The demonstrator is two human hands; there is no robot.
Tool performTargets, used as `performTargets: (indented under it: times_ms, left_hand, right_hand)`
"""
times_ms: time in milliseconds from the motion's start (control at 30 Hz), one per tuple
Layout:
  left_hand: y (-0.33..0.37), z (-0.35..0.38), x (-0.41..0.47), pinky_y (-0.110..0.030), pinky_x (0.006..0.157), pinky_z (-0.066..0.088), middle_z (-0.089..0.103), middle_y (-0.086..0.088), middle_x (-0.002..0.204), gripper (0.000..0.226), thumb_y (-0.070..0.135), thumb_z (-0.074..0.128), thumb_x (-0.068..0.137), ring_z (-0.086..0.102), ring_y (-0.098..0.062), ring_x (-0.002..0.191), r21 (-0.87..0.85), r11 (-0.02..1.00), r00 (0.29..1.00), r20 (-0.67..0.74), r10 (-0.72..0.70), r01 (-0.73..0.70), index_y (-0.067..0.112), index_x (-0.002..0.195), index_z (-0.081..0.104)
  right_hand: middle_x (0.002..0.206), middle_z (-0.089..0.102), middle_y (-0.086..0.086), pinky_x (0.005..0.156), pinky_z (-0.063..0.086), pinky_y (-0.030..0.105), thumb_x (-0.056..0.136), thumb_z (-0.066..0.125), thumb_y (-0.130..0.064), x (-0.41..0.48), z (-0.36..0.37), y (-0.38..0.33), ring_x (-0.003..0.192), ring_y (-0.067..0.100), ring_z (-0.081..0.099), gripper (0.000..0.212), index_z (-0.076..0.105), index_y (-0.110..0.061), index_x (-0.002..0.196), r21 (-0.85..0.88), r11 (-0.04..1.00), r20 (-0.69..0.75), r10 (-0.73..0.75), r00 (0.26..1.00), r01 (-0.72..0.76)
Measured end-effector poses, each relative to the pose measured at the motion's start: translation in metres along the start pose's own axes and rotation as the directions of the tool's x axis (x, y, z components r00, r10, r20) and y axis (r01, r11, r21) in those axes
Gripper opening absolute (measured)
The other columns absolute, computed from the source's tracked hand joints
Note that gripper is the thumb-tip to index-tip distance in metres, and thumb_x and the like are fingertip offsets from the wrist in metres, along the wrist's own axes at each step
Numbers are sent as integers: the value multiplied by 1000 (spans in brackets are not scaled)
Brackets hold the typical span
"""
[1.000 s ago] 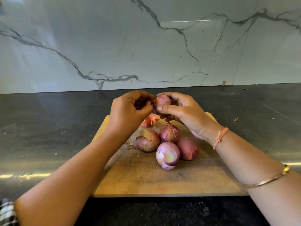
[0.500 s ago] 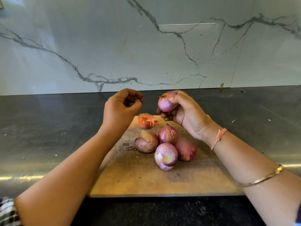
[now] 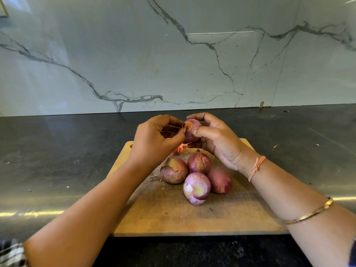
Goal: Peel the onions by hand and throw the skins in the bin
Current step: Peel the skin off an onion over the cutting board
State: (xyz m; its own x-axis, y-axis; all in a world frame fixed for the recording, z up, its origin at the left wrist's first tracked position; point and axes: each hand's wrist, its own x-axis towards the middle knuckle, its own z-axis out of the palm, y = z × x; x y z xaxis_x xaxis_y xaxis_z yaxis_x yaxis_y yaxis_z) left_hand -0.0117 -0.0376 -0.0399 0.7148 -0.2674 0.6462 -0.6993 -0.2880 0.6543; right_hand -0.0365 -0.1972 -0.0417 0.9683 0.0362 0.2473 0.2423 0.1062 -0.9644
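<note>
I am holding a red onion up over the far edge of the wooden cutting board, clear of its surface. My right hand is grasping it, thumb lying across its near side and fingers curling over the top and behind. My left hand is meeting it from the left, and its grip is pinching thumb against forefinger right at the orange-ringed end of the onion.

Below my hands, four more onions are sitting clustered on the board, touching one another: a brownish-skinned onion on the left, a pointed-top onion at the far side, a dusky pink onion on the right, and a partly peeled onion nearest me, showing its pale cut end. An orange scrap of skin is lying on the board just under my left hand.

The board is resting on a dark counter in front of a veined marble backsplash. I am wearing a pink thread at my right wrist and a gold bangle farther up that forearm.
</note>
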Motion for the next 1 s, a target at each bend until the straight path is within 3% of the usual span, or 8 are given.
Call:
performTargets:
  times_ms: [133, 233, 767, 1000]
  left_hand:
    - [-1, 0, 1, -20, 74, 56, 69, 9, 88, 13, 12, 71, 81, 67, -1, 78, 42, 998, 999, -7, 52, -52, 19, 91, 70]
    - [-1, 0, 0, -18, 76, 55, 69, 8, 91, 16, 12, 72, 81, 66, 0, 81, 42, 997, 997, 9, 71, -71, 21, 94, 69]
    - [0, 0, 1, -7, 63, 48, 66, 18, 74, 24, 9, 68, 83, 62, 6, 68, 34, 999, 997, -74, -18, 21, 32, 77, 64]
    - [-2, 0, 3, -15, 66, 53, 69, 13, 76, 24, 9, 67, 83, 64, -1, 70, 15, 998, 993, -100, -67, 69, 31, 75, 65]
  right_hand:
    - [93, 65, 6, 69, 54, 30, 75, 62, -6, -1, 2, -2, 77, 15, 64, 39, 53, -13, 112, 52, 999, -5, 5, 1000, -5]
    - [92, 65, 5, 66, 53, 30, 89, 49, 5, -2, 3, -4, 72, 15, 63, 32, 49, -10, 117, 91, 996, -16, 6, 1000, -5]
    - [91, 63, 14, 58, 52, 24, 93, 44, 0, -1, 5, -6, 68, 23, 61, 22, 59, -9, 106, 128, 992, 4, 17, 1000, -18]
    - [92, 63, 17, 58, 53, 24, 92, 41, 1, -1, 3, -7, 67, 25, 61, 26, 60, -6, 108, 170, 985, 21, 34, 999, -37]
